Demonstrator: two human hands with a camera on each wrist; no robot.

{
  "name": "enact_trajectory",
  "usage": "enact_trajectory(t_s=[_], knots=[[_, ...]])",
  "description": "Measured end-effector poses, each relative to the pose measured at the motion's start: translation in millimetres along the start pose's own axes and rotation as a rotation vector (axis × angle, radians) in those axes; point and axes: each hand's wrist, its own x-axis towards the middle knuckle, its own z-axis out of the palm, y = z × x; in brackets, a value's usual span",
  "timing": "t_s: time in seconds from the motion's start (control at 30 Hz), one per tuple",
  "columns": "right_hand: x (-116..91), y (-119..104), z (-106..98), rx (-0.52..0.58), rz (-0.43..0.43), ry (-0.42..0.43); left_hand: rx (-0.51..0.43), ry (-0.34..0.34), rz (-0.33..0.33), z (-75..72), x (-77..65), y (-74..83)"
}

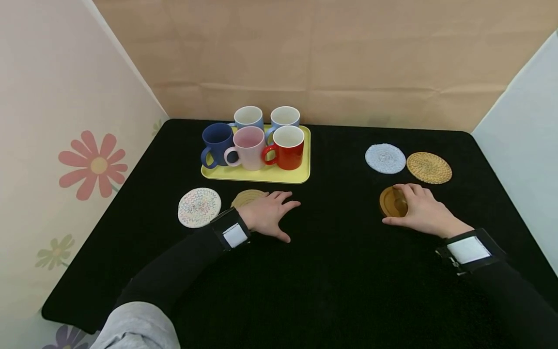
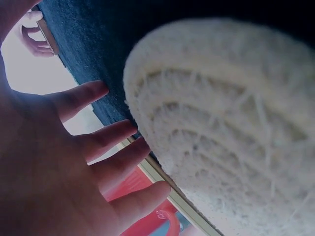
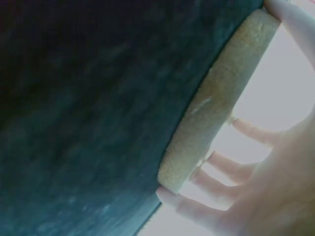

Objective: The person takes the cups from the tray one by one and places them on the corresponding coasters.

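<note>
Spreading its fingers apart, the left hand is a little to the left of the centre in the head view, and it holds nothing. It hides part of a tan coaster; whether it touches this coaster, I cannot tell. Well apart from them, right of the centre, is a round wooden coaster. The right hand grips it across the rim, the fingers clamped on one side and the thumb on the opposite side. So the right hand is the nearer one, and the wooden coaster lies to the left of its palm; being round, it has no long axis.

Counted from left to right on the black desk, the coasters are five: one white speckled coaster, the tan one, one light blue coaster, the wooden one, and one yellow woven coaster. Left of the centre, in the upper part, one yellow tray carries five mugs: one dark blue mug, one pink mug, two light blue mugs and one red mug.
</note>
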Motion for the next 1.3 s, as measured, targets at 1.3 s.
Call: enact_trajectory(t_s=[1.3], knots=[[25,-94,25,-0.03,-0.263,-0.024,0.026,0.009,-0.027,2.8,0.6,1.1]])
